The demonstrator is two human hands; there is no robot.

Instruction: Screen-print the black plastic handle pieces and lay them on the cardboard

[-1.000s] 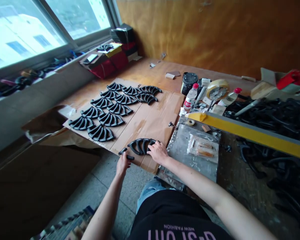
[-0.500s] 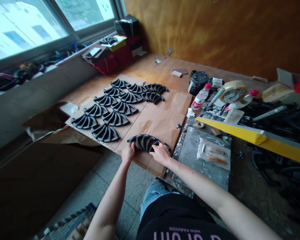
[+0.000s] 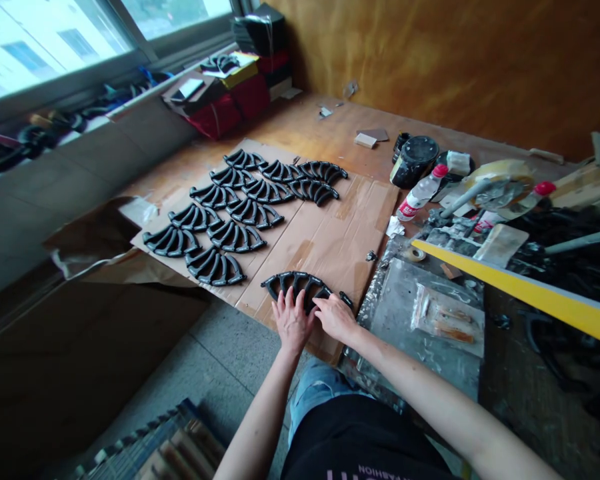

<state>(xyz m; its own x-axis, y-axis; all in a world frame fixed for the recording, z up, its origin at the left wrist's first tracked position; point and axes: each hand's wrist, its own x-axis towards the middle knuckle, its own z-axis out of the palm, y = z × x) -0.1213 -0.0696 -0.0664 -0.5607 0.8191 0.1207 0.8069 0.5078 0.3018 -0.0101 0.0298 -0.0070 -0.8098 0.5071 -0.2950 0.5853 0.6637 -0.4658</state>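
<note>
A fan-shaped row of black curved pieces [image 3: 294, 278] lies near the front edge of a cardboard sheet [image 3: 330, 230]. My left hand [image 3: 293, 323] rests over its lower middle with fingers spread, covering part of the pieces. At the right end, my right hand [image 3: 334, 317] is closed, its fingertips at the pieces and partly hidden. Just beyond that hand, a short black piece [image 3: 346, 299] shows. Several similar black fans [image 3: 236, 235] lie in rows on the left and far parts of the cardboard.
A worktop [image 3: 410, 280] on the right holds a plastic bag [image 3: 447, 317], a tape roll [image 3: 417, 254], a red-capped bottle [image 3: 420, 193] and a black can [image 3: 415, 162]. A yellow-edged bar [image 3: 520, 288] crosses it. Red boxes [image 3: 227, 107] stand near the window.
My left hand has left the fan's left end and moved right, its fingers now spread over the middle. My right hand stays near the right end. The view has shifted slightly.
</note>
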